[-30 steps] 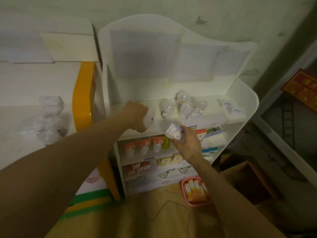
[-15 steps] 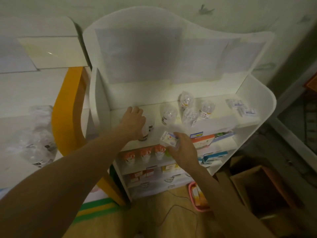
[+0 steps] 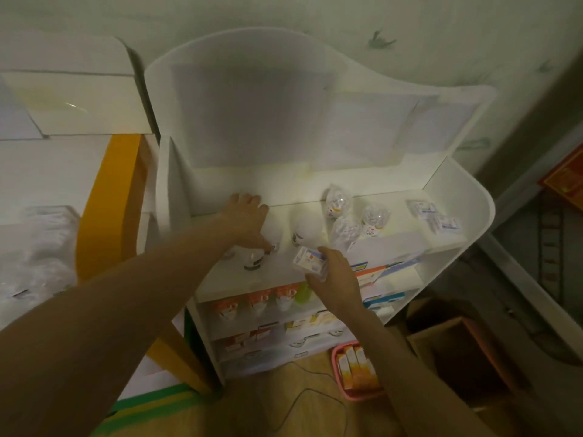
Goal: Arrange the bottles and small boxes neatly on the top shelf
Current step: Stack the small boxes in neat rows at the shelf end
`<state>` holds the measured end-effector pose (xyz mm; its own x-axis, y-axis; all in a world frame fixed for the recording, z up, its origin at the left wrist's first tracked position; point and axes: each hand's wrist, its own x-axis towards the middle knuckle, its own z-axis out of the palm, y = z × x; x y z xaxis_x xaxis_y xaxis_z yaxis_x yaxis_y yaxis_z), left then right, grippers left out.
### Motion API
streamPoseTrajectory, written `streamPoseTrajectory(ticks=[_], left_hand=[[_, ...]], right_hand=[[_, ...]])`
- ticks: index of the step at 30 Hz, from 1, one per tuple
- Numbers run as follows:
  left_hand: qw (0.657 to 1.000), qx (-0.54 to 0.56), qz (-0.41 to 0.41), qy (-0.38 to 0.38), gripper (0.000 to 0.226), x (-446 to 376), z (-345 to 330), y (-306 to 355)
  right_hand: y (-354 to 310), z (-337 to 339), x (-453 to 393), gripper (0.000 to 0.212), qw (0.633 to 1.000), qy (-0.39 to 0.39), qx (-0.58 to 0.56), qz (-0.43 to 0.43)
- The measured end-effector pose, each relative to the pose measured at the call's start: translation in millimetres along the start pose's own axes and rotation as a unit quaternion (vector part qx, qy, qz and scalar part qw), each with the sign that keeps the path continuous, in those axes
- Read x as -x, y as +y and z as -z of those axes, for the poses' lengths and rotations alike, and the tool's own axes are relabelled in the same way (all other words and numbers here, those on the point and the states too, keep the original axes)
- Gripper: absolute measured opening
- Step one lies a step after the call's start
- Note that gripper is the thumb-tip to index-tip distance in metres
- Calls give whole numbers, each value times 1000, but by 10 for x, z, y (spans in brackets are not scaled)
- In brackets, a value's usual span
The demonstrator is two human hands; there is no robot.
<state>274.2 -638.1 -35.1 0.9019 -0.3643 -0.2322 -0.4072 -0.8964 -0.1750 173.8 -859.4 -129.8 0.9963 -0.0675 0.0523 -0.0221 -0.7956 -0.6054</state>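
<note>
Hiding most of bottle [image 3: 254, 258]: L hand [image 3: 244, 220], label blurred.

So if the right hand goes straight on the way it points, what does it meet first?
Probably the lone white bottle on the top shelf, just beyond the box that the right hand holds; depth is unclear.

Clear plastic bottles [image 3: 339, 201] are crowding the white top shelf's [image 3: 394, 238] middle; small white boxes [image 3: 437, 216] are lying near its right edge.
</note>
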Motion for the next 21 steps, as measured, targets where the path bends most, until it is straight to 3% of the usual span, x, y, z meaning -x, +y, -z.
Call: streamPoseTrajectory(ticks=[9,21], left_hand=[[999,2,-48,22,77,-310,74,31],[995,6,-97,-4,74,-582,196,474]], right_hand=[[59,348,60,68,999,20,39,-22],[362,686,96,70,994,34,65,-86]])
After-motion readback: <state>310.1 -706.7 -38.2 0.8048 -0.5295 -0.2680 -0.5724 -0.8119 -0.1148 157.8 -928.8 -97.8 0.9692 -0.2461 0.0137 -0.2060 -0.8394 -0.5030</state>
